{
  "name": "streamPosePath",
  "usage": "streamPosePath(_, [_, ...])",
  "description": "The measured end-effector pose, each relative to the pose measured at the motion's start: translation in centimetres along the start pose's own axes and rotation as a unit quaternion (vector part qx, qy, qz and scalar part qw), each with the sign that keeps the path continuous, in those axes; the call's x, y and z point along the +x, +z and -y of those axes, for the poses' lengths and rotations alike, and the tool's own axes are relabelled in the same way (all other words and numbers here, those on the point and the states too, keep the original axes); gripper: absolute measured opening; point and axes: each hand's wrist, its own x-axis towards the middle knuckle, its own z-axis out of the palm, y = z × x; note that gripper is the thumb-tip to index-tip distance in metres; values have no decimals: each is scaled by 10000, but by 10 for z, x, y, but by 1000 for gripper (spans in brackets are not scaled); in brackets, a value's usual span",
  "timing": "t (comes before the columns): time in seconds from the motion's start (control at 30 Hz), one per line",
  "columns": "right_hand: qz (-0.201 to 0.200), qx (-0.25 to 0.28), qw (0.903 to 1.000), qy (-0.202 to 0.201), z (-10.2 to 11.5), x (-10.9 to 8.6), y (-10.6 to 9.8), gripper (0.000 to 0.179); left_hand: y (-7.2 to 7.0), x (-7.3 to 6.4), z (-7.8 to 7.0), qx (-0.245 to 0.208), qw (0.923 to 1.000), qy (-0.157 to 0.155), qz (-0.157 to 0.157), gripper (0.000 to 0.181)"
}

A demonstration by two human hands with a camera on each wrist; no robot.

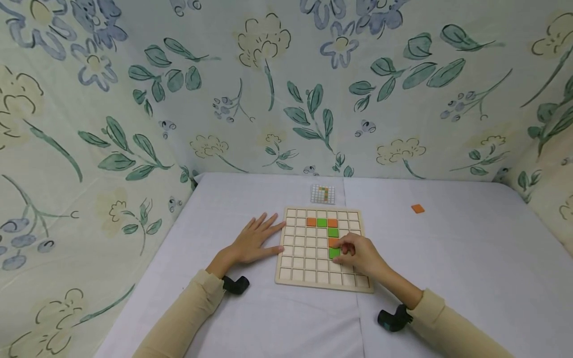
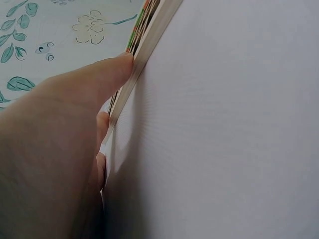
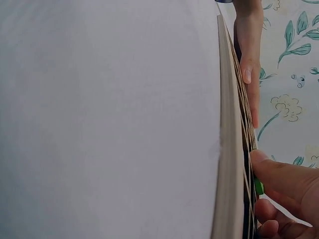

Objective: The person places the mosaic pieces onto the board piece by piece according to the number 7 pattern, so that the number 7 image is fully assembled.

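Note:
A square wooden grid board (image 1: 322,286) lies on the white cloth. My right hand (image 1: 361,256) is over its right half, thumb and fingertips pinching a green square tile (image 1: 334,253) at a cell; the tile also shows as a green edge (image 3: 258,186) beside the thumb in the right wrist view. Just above it sits an orange tile (image 1: 333,242), then a green tile (image 1: 333,232). Another orange tile (image 1: 333,223), a green tile (image 1: 322,223) and an orange tile (image 1: 311,222) form a row. My left hand (image 1: 254,242) is spread flat, thumb (image 2: 119,67) and fingertips touching the board's left edge.
A small pattern card (image 1: 323,194) with a coloured figure on a grid lies behind the board. One loose orange tile (image 1: 418,209) is at the back right of the white table (image 1: 470,258). Floral cloth (image 1: 268,124) hangs behind and at both sides.

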Motion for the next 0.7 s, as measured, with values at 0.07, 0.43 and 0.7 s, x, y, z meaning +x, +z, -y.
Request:
streamPosePath(0.07, [2, -23, 10000, -11, 0, 0, 0, 27, 0, 0, 0, -6, 10000, 5, -7, 77])
streamPosePath(0.43, [150, 327, 9993, 74, -6, 1, -8, 30, -2, -2, -1, 28, 10000, 28, -6, 77])
streamPosePath(0.7, [-232, 401, 9988, 181, -14, 5, -38, 32, -1, -1, 0, 53, 10000, -4, 13, 77])
